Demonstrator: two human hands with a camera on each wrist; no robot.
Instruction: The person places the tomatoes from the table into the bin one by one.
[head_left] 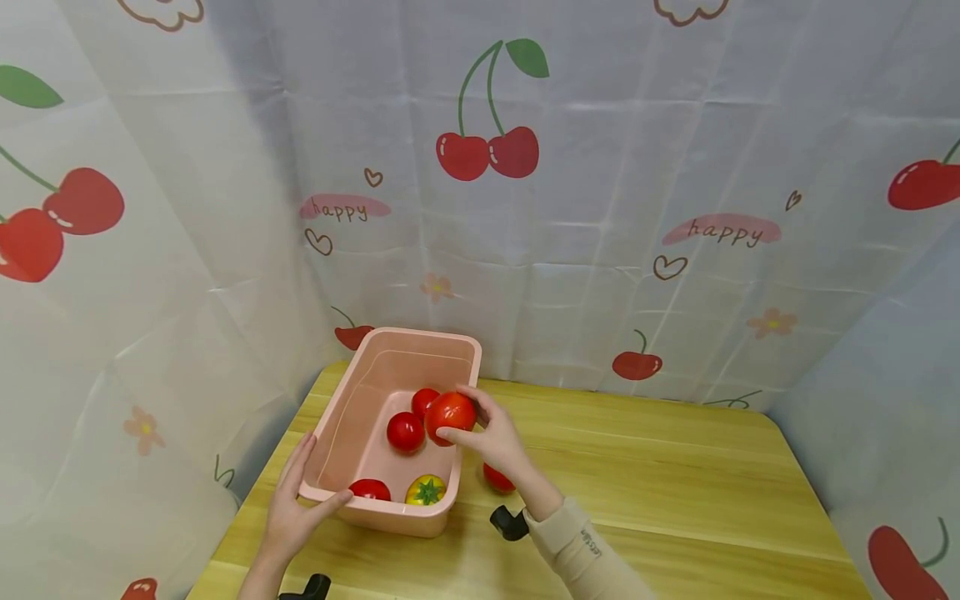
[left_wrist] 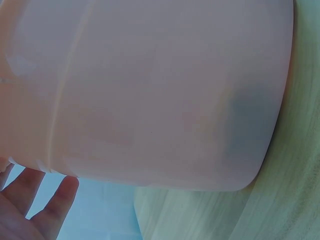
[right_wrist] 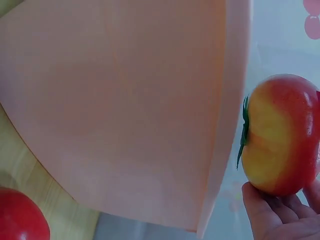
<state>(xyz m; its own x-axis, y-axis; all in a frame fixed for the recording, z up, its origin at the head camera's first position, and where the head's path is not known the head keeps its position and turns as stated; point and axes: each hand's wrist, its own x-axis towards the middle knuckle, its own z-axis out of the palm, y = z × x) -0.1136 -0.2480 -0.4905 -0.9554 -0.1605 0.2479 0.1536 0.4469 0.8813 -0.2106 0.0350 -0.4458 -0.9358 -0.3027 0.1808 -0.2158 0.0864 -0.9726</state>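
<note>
My right hand (head_left: 491, 429) holds a red tomato (head_left: 450, 417) by its side, up at the right rim of a pink plastic bin (head_left: 341, 400). In the right wrist view this tomato (right_wrist: 282, 135) shows a yellow underside patch and a green calyx, above the rim. My left hand (head_left: 288, 504) grips the bin's near left corner, thumb on the front rim and fingers along the left side. Inside the bin lie red tomatoes (head_left: 406, 432), one partly behind the held one, and a yellow tomato (head_left: 426, 490) with a green top near the front wall.
Another red tomato (head_left: 498, 478) lies on the wooden table (head_left: 660, 475) just right of the bin, partly hidden by my right forearm. A white curtain (head_left: 570, 292) printed with cherries hangs behind and at both sides. Black wrist mounts (head_left: 509, 523) sit by my wrists.
</note>
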